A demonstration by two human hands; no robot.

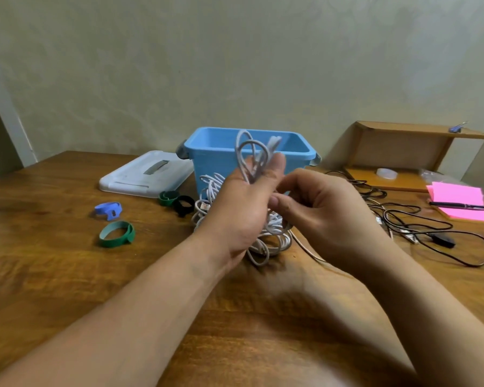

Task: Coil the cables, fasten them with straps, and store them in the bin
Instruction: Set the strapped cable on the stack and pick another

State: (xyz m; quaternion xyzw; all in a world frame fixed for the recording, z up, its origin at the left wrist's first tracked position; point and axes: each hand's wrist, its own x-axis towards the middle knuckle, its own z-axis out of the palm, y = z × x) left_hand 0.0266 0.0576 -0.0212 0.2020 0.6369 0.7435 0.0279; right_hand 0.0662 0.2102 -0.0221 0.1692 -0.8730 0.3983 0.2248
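Grips a bunch of white cable [256,166] loops upright in the left hand [241,210], fingers curled round them, in front of the blue bin [213,166]. Pinches a strand just beside it with the right hand [319,216]. Leaves the rest of that cable heaped on the tabletop [67,275] beneath both hands. Has 4 straps lying left of the heap: blue strap [108,210], green strap [117,234], dark green strap [168,197], black strap [184,205]. Has black cables [442,241] loose at right.
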